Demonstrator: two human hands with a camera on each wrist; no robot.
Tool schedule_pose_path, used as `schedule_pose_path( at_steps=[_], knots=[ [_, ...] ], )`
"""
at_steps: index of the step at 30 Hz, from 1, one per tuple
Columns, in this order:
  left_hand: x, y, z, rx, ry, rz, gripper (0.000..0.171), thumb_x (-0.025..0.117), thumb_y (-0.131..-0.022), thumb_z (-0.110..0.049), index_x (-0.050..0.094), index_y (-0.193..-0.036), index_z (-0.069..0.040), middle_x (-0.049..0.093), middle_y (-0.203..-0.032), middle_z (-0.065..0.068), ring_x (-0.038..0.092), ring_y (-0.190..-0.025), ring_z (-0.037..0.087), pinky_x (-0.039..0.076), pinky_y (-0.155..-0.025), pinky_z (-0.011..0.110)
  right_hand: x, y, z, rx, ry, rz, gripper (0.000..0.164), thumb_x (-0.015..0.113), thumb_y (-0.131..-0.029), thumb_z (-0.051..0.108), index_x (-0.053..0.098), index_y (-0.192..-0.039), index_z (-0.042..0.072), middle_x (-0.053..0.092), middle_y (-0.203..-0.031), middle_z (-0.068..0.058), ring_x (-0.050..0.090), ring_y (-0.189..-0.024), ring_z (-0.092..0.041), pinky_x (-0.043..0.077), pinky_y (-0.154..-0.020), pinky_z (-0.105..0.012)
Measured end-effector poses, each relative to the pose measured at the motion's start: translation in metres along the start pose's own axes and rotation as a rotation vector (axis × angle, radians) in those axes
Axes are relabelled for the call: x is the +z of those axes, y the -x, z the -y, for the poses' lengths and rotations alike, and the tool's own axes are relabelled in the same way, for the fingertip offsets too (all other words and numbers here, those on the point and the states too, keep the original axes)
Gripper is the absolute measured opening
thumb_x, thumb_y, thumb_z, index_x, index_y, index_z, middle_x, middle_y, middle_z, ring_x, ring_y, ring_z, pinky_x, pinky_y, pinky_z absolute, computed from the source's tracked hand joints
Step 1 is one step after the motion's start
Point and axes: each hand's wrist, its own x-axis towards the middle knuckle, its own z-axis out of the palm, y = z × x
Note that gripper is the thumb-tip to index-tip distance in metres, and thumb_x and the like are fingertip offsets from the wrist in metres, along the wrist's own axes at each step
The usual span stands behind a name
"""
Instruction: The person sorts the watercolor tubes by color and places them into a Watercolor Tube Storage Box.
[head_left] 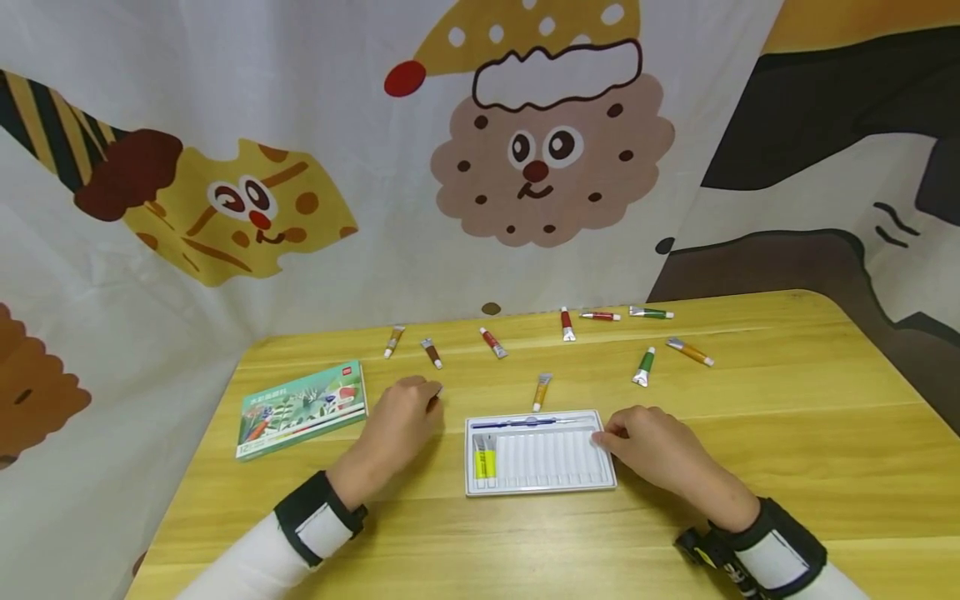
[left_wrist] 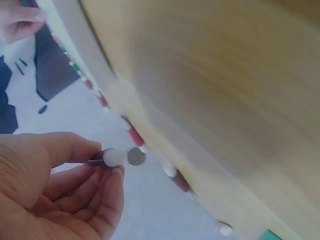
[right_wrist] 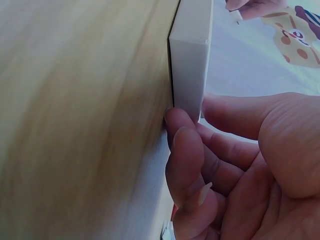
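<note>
My left hand (head_left: 401,417) is raised left of the white plastic tray (head_left: 555,490) and pinches a small paint tube (left_wrist: 113,157) between thumb and fingers. A white cap and a bit of dark body show; the fingers hide the rest. My right hand (head_left: 652,446) grips the tray's right edge, its thumb (right_wrist: 235,112) on the upper rim and its fingertips against the side and underside. Two yellow paint tubes (head_left: 485,462) lie side by side in the tray's left slots. A thin blue paintbrush (head_left: 517,423) rests in the long groove along its far side.
A green paint box (head_left: 303,408) lies on the left of the wooden table (head_left: 420,533). Behind the tray are an ochre tube (head_left: 542,392), a brown tube (head_left: 432,353), a red tube (head_left: 492,342), a green tube (head_left: 644,367) and several others. A printed cloth (head_left: 360,283) hangs behind.
</note>
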Motion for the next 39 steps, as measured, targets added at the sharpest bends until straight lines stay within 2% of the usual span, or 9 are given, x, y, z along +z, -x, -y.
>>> schedule_pose_path(
  at_steps=[5, 13, 18, 23, 29, 32, 39],
  knots=[
    [-0.002, 0.005, -0.016, -0.067, 0.191, 0.055, 0.019, 0.075, -0.09, 0.005, 0.076, -0.109, 0.006, 0.072, -0.091, 0.009, 0.06, -0.075, 0.012, 0.054, -0.065, 0.024, -0.001, 0.0, 0.0, 0.002, -0.003, 0.003, 0.022, 0.074, -0.098, 0.022, 0.07, -0.078, 0.015, 0.053, -0.065, 0.006, 0.047, -0.061, -0.014, 0.035, -0.057, -0.03],
    [0.001, 0.009, -0.037, -0.208, 0.437, 0.177, 0.02, 0.076, -0.089, 0.002, 0.073, -0.109, 0.004, 0.063, -0.08, 0.002, 0.056, -0.067, 0.013, 0.047, -0.057, 0.023, 0.001, 0.0, 0.0, 0.015, -0.006, 0.006, 0.022, 0.075, -0.098, 0.021, 0.069, -0.077, 0.015, 0.053, -0.064, 0.005, 0.047, -0.06, -0.014, 0.035, -0.057, -0.029],
    [0.01, 0.01, -0.045, -0.261, 0.532, 0.254, 0.017, 0.075, -0.088, -0.001, 0.074, -0.105, 0.002, 0.061, -0.076, 0.0, 0.052, -0.061, 0.011, 0.038, -0.052, 0.022, 0.001, 0.0, 0.0, 0.017, 0.001, 0.009, 0.021, 0.075, -0.098, 0.021, 0.07, -0.078, 0.015, 0.053, -0.065, 0.005, 0.047, -0.06, -0.014, 0.035, -0.057, -0.03],
    [0.015, 0.008, -0.053, -0.289, 0.536, 0.316, 0.02, 0.073, -0.087, 0.001, 0.07, -0.106, 0.005, 0.055, -0.069, -0.001, 0.047, -0.055, 0.01, 0.035, -0.05, 0.023, 0.0, 0.0, 0.001, 0.017, 0.004, 0.005, 0.021, 0.074, -0.098, 0.021, 0.07, -0.078, 0.015, 0.053, -0.065, 0.005, 0.047, -0.06, -0.014, 0.035, -0.057, -0.03],
    [0.021, 0.006, -0.059, -0.321, 0.473, 0.39, 0.019, 0.073, -0.085, 0.001, 0.066, -0.102, 0.005, 0.053, -0.06, -0.001, 0.046, -0.05, 0.01, 0.036, -0.047, 0.025, 0.0, 0.0, 0.001, 0.024, 0.0, 0.007, 0.02, 0.075, -0.098, 0.021, 0.071, -0.08, 0.014, 0.054, -0.065, 0.005, 0.048, -0.061, -0.014, 0.036, -0.057, -0.03],
    [0.023, 0.004, -0.06, -0.327, 0.447, 0.4, 0.018, 0.075, -0.084, 0.0, 0.066, -0.098, 0.005, 0.051, -0.059, -0.001, 0.045, -0.049, 0.011, 0.035, -0.046, 0.026, 0.001, 0.0, 0.001, 0.029, -0.001, 0.011, 0.019, 0.075, -0.098, 0.021, 0.072, -0.081, 0.014, 0.054, -0.066, 0.005, 0.049, -0.061, -0.015, 0.036, -0.058, -0.031],
    [0.026, 0.001, -0.058, -0.339, 0.455, 0.398, 0.017, 0.079, -0.086, -0.003, 0.067, -0.097, 0.001, 0.048, -0.061, -0.001, 0.045, -0.051, 0.011, 0.035, -0.047, 0.026, 0.001, 0.0, 0.001, 0.023, 0.01, 0.008, 0.018, 0.075, -0.098, 0.021, 0.073, -0.082, 0.013, 0.054, -0.066, 0.005, 0.048, -0.061, -0.014, 0.036, -0.058, -0.03]
  ],
)
